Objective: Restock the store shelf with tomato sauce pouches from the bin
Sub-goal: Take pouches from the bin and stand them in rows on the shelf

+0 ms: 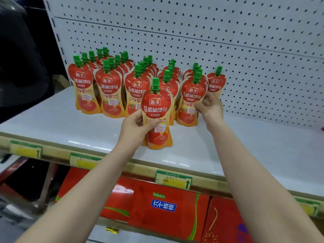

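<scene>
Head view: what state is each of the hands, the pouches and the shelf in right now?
left hand: grips the held pouch
held pouch: upright, capped, in front of the rows
right hand: pinches front pouch's edge
front pouch: upright, capped, on shelf
shelved pouches: upright, capped, in rows
shelf: partly stocked

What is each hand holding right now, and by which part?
Left hand grips a pouch by its left edge, mid-body, thumb across the front. Right hand pinches the right edge of a shelved pouch.
</scene>
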A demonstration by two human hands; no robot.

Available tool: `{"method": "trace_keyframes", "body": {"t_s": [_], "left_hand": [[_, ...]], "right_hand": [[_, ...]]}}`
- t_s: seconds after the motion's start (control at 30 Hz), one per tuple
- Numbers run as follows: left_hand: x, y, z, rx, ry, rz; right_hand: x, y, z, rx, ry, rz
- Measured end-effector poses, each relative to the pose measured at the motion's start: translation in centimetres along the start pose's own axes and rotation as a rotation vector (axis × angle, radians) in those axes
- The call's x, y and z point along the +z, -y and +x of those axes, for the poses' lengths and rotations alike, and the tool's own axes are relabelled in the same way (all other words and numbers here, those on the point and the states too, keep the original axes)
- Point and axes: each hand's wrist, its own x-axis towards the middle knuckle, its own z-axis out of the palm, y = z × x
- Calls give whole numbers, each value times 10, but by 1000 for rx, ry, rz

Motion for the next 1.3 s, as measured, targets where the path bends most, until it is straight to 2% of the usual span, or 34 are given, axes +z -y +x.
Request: {"method": "trace_keyframes", "body": {"t_s": [0.07, 0.13, 0.17, 0.2, 0.3, 0.33, 0.4, 0.5, 0.57, 0.77, 1.0, 1.3], "left_hand": [[3, 0, 1, -2, 14, -4], [7, 0, 1, 7, 39, -2], [11, -1, 2, 16, 59, 2], [15, -2, 2, 23, 81, 9], [28, -3, 3, 38, 135, 28], [33, -3, 4, 36, 140, 32], [39, -1, 5, 29, 144, 50], [47, 2, 7, 38, 171, 64], [52, 3, 9, 47, 193, 77], [63, 6, 19, 33, 256, 153], [65, 25, 18, 55, 163, 379], [78, 41, 23, 28, 221, 554]], "right_hand": [[-5, 9, -6, -11, -97, -94], [-10, 25, -19, -103, -210, -179], [-11, 35, -28, -163, -198, -182], [-11, 44, -37, -192, -112, -171], [-6, 61, -59, -122, 309, -136], [-7, 64, -63, -112, 376, -104], [-14, 71, -66, -101, 411, -66], [-23, 74, -67, -126, 450, -133], [-27, 71, -65, -160, 427, -163], [-38, 66, -48, -79, 333, -101], [-41, 42, -22, -144, 11, -96], [-26, 36, 0, -201, 17, -64]]}}
